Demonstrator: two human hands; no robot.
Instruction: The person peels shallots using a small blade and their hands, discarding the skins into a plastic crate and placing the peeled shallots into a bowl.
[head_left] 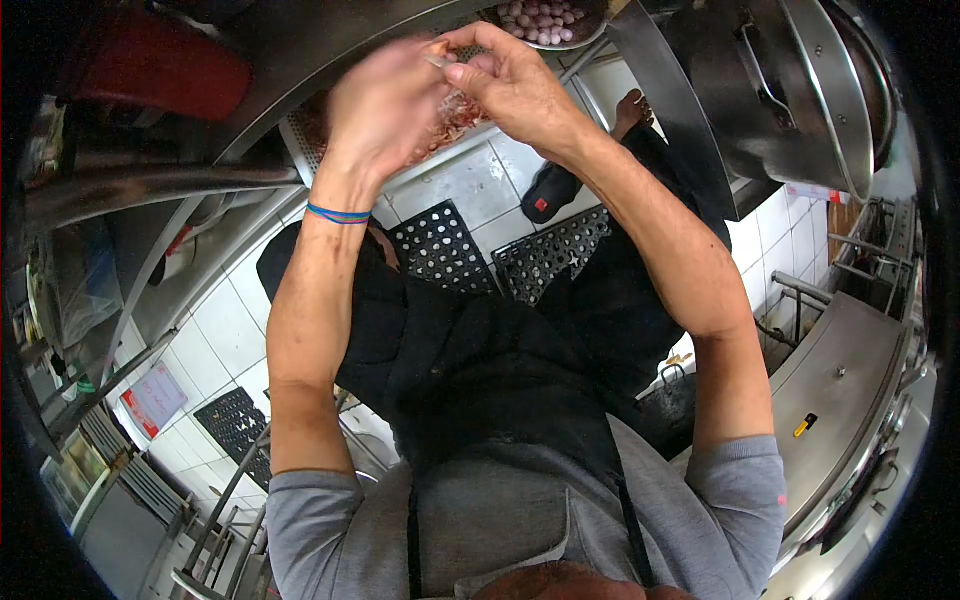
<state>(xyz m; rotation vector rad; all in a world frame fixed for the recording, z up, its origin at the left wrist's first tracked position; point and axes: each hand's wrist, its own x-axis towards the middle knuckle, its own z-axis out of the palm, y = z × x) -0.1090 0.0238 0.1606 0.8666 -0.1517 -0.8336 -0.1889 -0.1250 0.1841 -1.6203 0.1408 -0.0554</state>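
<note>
My left hand [390,105], with a blue band at the wrist, is smeared by motion, and its fingers cannot be made out. Touching or almost touching it, my right hand [515,90] is closed in a pinch around something small, partly hidden by the fingers. A small pale piece [437,61] shows between the two hands. Beneath them a white perforated basket [297,150] holds reddish-brown peels [462,118]. Just beyond my right hand is a metal bowl with several small pinkish-purple bulbs [540,18], which look like shallots.
Large metal pots [790,90] stand at the upper right, and a red container [160,70] at the upper left. Black perforated mats [445,245] lie on the white tiled floor below. A steel counter [840,390] is at the right, metal racks at the lower left.
</note>
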